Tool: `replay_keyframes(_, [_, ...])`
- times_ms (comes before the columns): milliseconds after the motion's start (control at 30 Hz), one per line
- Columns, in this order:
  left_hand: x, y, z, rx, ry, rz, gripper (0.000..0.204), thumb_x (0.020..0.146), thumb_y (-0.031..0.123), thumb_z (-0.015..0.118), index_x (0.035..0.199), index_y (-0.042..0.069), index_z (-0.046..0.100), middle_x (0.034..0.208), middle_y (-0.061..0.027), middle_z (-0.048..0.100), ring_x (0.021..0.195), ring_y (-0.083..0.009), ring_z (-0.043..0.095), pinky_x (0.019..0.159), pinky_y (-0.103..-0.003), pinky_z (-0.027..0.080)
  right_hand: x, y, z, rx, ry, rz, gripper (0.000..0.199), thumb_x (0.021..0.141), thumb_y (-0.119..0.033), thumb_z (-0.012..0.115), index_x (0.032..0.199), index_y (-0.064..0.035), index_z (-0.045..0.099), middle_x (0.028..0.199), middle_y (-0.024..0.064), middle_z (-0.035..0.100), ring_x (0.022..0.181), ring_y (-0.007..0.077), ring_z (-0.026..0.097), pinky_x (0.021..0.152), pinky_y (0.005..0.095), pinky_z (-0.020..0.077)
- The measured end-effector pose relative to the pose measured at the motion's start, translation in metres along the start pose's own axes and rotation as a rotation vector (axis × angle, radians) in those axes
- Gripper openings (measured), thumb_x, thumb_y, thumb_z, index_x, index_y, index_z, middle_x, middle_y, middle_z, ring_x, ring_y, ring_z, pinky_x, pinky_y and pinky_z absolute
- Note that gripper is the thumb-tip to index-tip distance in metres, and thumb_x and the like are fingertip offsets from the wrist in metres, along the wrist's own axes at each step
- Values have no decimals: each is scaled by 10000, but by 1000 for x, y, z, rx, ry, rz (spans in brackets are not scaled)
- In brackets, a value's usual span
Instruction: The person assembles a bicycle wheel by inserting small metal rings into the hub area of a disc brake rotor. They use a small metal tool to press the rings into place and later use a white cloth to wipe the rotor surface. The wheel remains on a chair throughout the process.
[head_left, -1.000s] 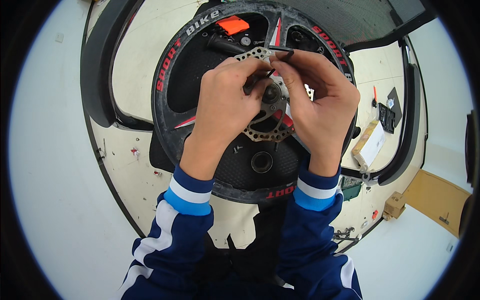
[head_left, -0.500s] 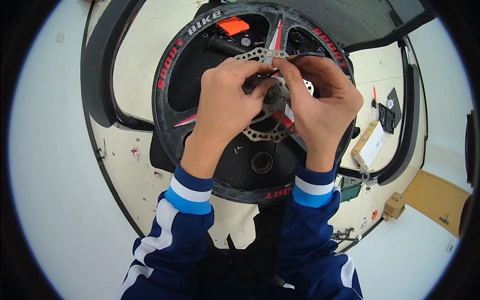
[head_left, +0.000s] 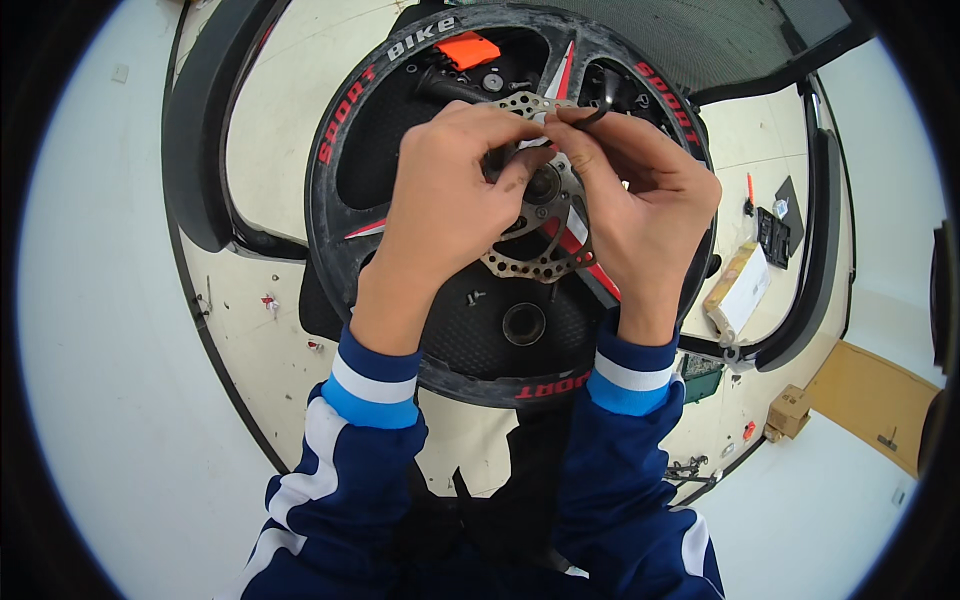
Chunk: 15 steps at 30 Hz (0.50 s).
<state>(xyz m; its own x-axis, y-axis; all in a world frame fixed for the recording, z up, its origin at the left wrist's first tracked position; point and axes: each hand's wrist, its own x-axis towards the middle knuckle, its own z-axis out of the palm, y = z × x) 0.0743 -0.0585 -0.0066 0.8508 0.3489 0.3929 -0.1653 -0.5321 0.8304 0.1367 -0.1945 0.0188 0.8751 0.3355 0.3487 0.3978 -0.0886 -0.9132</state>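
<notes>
A black spoked bike wheel [head_left: 325, 215] with red and white accents lies flat on a chair before me. At its hub sits a drilled metal brake disc [head_left: 530, 268], partly covered by my hands. My right hand [head_left: 650, 195] pinches a dark bent rod [head_left: 603, 108] that looks like a hex key; its curved end sticks up past my fingers. Close against it, my left hand [head_left: 445, 195] has thumb and fingers drawn together above the disc. What lies between its fingertips is hidden. Small bolts [head_left: 475, 298] and a round metal ring [head_left: 523, 325] show through the lower wheel opening.
An orange piece [head_left: 467, 50] and a black tube-like grip [head_left: 445, 88] lie at the wheel's far side. Chair armrests [head_left: 205, 150] flank the wheel, with a mesh backrest [head_left: 760, 45] beyond. A black tool case [head_left: 773, 238] and white box [head_left: 738, 290] are on the floor at right.
The dark rod in my right hand has turned, so its bent end now points up. The wheel has rotated slightly clockwise. My left thumb and fingers have shifted a little.
</notes>
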Motion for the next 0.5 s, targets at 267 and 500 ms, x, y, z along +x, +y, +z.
replay_keyframes(267, [1, 6, -1, -13, 23, -26, 222, 763, -63, 756, 980, -13, 757, 878, -115, 739, 781, -179, 714, 716, -262, 533, 1, -11, 4, -110, 34, -28, 169, 803, -36, 808, 954, 29, 768, 839, 88, 764, 760, 122, 726, 707, 225, 555])
replay_keyframes(500, [4, 1, 1, -71, -50, 18, 216, 797, -83, 702, 1004, -36, 743, 899, -132, 741, 810, -213, 721, 762, -296, 545, 4, -4, 2, 186, -52, -29, 169, 887, 19, 699, 1046, 54, 748, 976, 142, 773, 870, 160, 739, 802, 263, 573])
